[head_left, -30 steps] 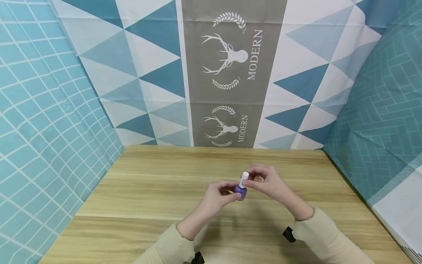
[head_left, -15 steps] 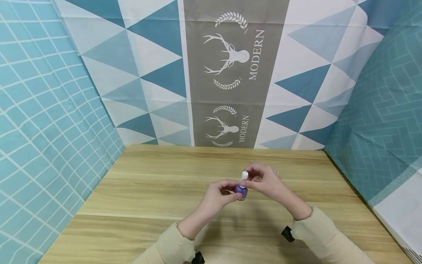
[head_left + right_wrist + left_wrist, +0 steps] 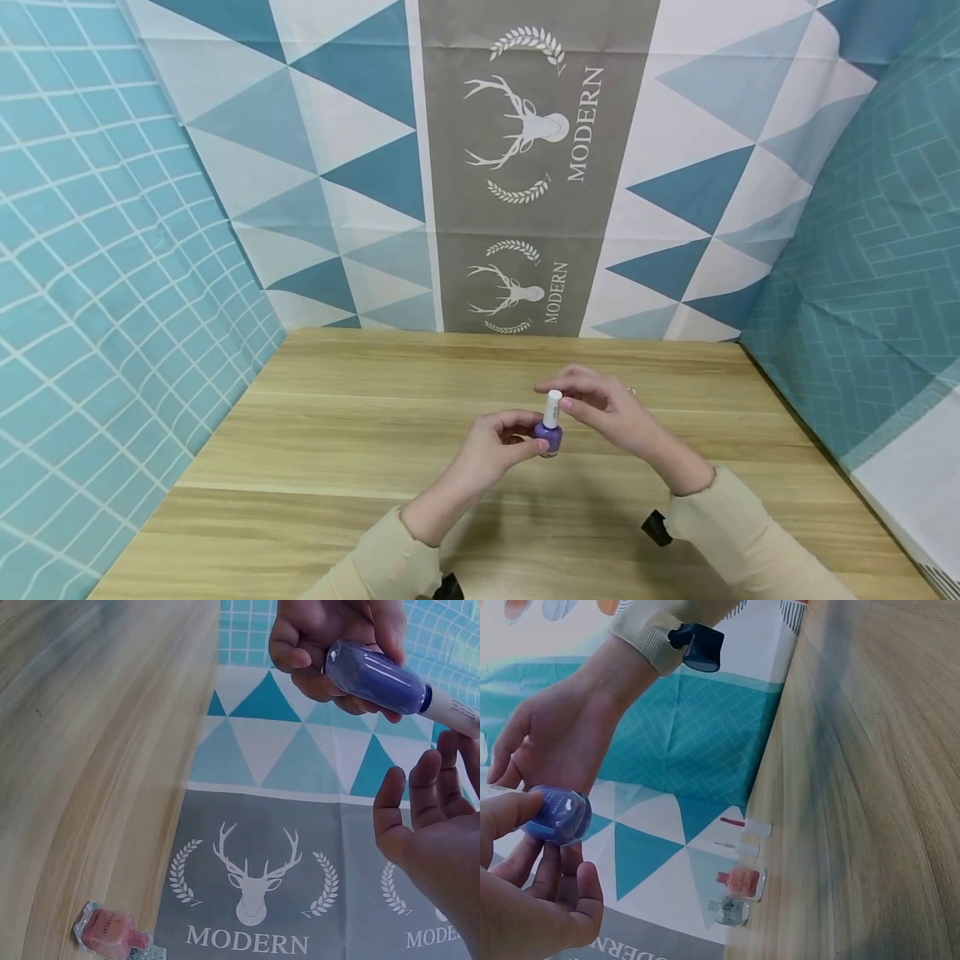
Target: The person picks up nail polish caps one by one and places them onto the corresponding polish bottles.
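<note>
A purple nail polish bottle (image 3: pixel 549 437) with a white cap (image 3: pixel 552 409) is held tilted above the wooden table. My left hand (image 3: pixel 491 442) pinches the bottle's body between thumb and fingers. Close at the cap is my right hand (image 3: pixel 603 408), its thumb tip beside the cap and its forefinger stretched out behind it. In the right wrist view, the fingers (image 3: pixel 424 780) are spread and fairly straight just below the white cap, fingertips right at it, the thumb out of frame. The cap sits on the bottle's neck.
In the left wrist view, an uncapped pink polish bottle (image 3: pixel 742 883) and a glittery clear one (image 3: pixel 730 909) stand on the table (image 3: pixel 870 787). Two white caps, one with a red brush (image 3: pixel 757 827), stand beside them. Patterned cloth walls enclose the table.
My right thumb has drawn back from the front of the cap to its right side, and the fingers have straightened. Print now shows on the cap. The left hand keeps its hold.
</note>
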`<action>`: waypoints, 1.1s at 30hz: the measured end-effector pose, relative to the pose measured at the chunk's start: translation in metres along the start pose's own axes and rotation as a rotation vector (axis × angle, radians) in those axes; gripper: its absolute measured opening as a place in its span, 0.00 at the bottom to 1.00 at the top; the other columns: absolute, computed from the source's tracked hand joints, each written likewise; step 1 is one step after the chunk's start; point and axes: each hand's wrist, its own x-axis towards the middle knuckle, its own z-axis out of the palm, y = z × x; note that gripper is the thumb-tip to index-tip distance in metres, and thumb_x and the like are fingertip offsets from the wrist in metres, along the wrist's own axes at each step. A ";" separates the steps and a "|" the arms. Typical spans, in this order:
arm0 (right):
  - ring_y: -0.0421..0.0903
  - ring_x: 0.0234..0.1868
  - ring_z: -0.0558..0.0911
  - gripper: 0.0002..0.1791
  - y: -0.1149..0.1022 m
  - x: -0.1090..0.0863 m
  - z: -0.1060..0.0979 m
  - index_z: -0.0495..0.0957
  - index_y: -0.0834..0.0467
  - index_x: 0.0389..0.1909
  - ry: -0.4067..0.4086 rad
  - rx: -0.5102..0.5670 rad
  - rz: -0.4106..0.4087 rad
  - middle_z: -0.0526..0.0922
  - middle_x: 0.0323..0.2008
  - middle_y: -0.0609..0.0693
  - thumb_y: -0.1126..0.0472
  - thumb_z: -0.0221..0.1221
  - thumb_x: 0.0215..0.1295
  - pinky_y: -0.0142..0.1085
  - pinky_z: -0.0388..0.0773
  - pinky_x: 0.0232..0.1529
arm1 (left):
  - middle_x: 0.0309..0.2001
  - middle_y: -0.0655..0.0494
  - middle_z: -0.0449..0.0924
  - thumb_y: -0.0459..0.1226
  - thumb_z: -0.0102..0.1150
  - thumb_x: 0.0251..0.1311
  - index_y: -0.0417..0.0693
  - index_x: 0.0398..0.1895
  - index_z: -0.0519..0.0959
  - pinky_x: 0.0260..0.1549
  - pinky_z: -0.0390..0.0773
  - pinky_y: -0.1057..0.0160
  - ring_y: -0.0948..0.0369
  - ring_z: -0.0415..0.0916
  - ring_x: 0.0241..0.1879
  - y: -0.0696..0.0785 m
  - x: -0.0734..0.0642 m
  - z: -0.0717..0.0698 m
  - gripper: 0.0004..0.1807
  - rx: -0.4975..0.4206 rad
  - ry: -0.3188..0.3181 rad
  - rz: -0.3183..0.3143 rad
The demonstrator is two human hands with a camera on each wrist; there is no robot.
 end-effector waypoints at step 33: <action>0.42 0.35 0.76 0.06 0.005 -0.001 0.002 0.78 0.58 0.39 0.126 -0.040 0.059 0.77 0.36 0.47 0.68 0.61 0.61 0.34 0.75 0.36 | 0.44 0.51 0.82 0.35 0.67 0.53 0.43 0.46 0.81 0.36 0.78 0.67 0.60 0.77 0.38 0.005 0.000 0.003 0.16 -0.008 0.013 -0.008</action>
